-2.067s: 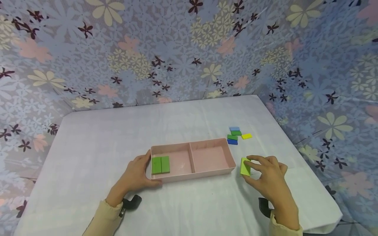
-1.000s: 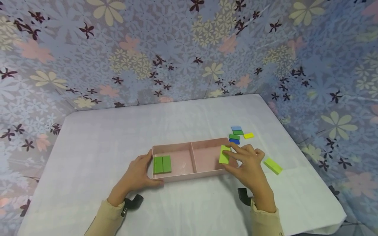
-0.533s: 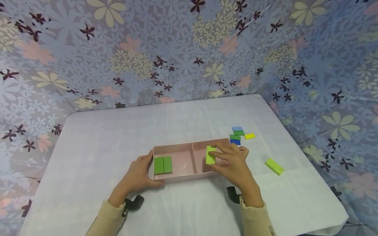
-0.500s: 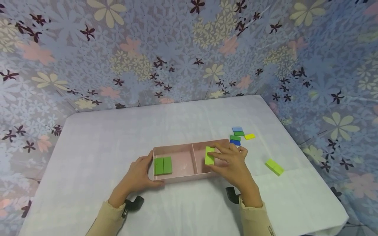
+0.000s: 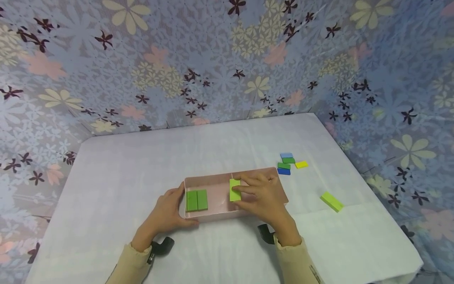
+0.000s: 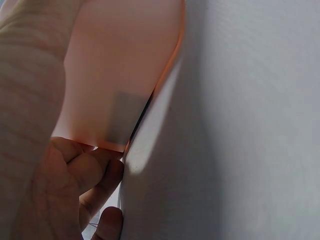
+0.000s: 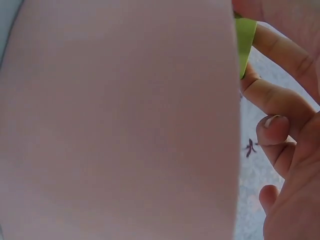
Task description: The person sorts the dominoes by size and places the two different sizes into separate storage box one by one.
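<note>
A pink two-compartment box (image 5: 213, 216) sits on the table, its divider running crosswise. My left hand (image 5: 166, 211) grips its left end, thumb along the front wall and fingers at the back corner; the left wrist view shows fingers (image 6: 102, 187) at the box's edge. Over the divider, my right hand (image 5: 260, 197) pinches a yellow-green rectangular block (image 5: 234, 190) between thumb and fingers. In the right wrist view the box wall hides part of that block (image 7: 244, 45). Two green blocks (image 5: 202, 199) lie side by side at the left of the left compartment.
Beyond the box's right end lie several small blocks: light blue (image 5: 286, 156), green (image 5: 283, 166), dark blue (image 5: 283, 172) and yellow (image 5: 301, 164). Another yellow-green piece (image 5: 331, 202) rests farther right on the white tablecloth (image 5: 149, 157). Floral fabric (image 5: 213, 59) hangs behind the table.
My right hand has carried the yellow-green block leftward, from right of the box across the right compartment to the divider. The left hand keeps its grip on the box.
</note>
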Tool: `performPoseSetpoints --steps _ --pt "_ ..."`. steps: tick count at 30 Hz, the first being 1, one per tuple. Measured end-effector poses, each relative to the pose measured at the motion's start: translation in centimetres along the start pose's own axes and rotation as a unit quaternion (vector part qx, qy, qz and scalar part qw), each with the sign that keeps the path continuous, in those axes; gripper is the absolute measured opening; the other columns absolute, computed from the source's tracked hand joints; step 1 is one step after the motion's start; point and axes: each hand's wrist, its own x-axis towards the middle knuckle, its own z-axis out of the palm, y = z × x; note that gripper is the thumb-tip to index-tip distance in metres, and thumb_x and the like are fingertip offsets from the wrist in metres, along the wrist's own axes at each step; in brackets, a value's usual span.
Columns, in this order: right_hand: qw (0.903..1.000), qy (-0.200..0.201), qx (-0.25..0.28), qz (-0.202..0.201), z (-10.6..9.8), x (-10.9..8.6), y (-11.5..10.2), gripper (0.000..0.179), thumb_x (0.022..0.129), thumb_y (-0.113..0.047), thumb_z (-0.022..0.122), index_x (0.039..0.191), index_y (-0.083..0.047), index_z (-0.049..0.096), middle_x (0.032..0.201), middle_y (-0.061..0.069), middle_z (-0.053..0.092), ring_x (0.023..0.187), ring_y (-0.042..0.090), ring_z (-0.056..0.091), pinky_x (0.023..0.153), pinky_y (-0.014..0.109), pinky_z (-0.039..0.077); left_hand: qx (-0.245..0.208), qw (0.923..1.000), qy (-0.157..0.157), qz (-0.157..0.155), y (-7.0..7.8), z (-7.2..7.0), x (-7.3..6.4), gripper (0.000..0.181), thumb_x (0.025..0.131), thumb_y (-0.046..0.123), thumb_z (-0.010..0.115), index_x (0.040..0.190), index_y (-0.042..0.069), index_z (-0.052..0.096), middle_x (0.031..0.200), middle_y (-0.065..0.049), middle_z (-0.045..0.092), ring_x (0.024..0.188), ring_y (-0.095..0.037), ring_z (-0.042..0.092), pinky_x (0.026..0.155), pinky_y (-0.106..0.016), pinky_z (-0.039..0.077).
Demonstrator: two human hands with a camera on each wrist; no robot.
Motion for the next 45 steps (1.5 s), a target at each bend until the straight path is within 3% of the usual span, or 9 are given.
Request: performPoseSetpoints --steps 8,15,23,28,35,45 --pt "0.9981 -0.047 0.034 0.019 1.3 0.8 -0.2 0.034 0.069 -0.034 0.093 0.1 -0.025 0.083 0.132 0.0 0.068 0.105 0.015 0.052 0.091 0.051 0.02 0.003 1.0 -0.003 -0.009 0.1 -0.2 0.2 0.132 0.063 0.068 0.085 0.162 0.01 0.02 0.149 -0.014 0.051 0.138 -0.039 0.043 0.112 -0.062 0.035" --pt "0.997 -0.062 0.041 0.02 1.7 1.2 -0.5 0.025 0.068 -0.031 0.094 0.09 -0.027 0.082 0.128 -0.005 0.07 0.115 0.018 0.055 0.089 0.048 0.02 -0.002 1.0 -0.006 -0.007 0.3 -0.2 0.3 0.132 0.063 0.065 0.087 0.162 0.01 0.02 0.148 -0.014 0.052 0.137 -0.039 0.044 0.112 -0.062 0.035" --pt "0.9949 -0.094 0.035 0.012 2.6 2.1 -0.9 0.014 0.071 -0.036 0.092 0.075 -0.032 0.079 0.123 -0.009 0.071 0.11 0.016 0.055 0.087 0.047 0.022 -0.001 0.9999 -0.013 -0.012 0.2 -0.3 0.3 0.132 0.063 0.067 0.086 0.162 0.01 0.019 0.15 -0.013 0.051 0.139 -0.038 0.042 0.113 -0.062 0.035" --pt "0.9911 -0.118 0.055 0.027 3.1 2.8 -1.2 0.023 0.069 -0.036 0.093 0.065 -0.035 0.071 0.12 -0.014 0.071 0.107 0.012 0.053 0.089 0.046 0.022 0.0 1.0 -0.006 -0.006 0.3 -0.3 0.3 0.132 0.063 0.066 0.086 0.161 0.007 0.021 0.147 -0.015 0.053 0.137 -0.037 0.045 0.113 -0.06 0.036" --pt "0.9868 -0.136 0.083 0.029 3.7 3.6 -1.5 0.04 0.065 -0.03 0.095 0.062 -0.033 0.055 0.116 -0.015 0.072 0.09 0.006 0.048 0.089 0.046 0.019 0.0 1.0 -0.004 -0.003 0.3 -0.5 0.2 0.132 0.063 0.066 0.086 0.161 0.005 0.021 0.147 -0.016 0.053 0.137 -0.038 0.045 0.112 -0.06 0.037" --pt "0.9795 -0.178 0.083 0.045 4.3 3.9 -1.8 0.047 0.066 -0.031 0.095 0.06 -0.028 0.048 0.12 -0.011 0.072 0.096 0.01 0.052 0.09 0.048 0.024 -0.002 0.9999 -0.007 -0.008 0.2 -0.3 0.1 0.132 0.063 0.065 0.086 0.16 0.004 0.021 0.147 -0.018 0.052 0.137 -0.038 0.045 0.112 -0.06 0.037"
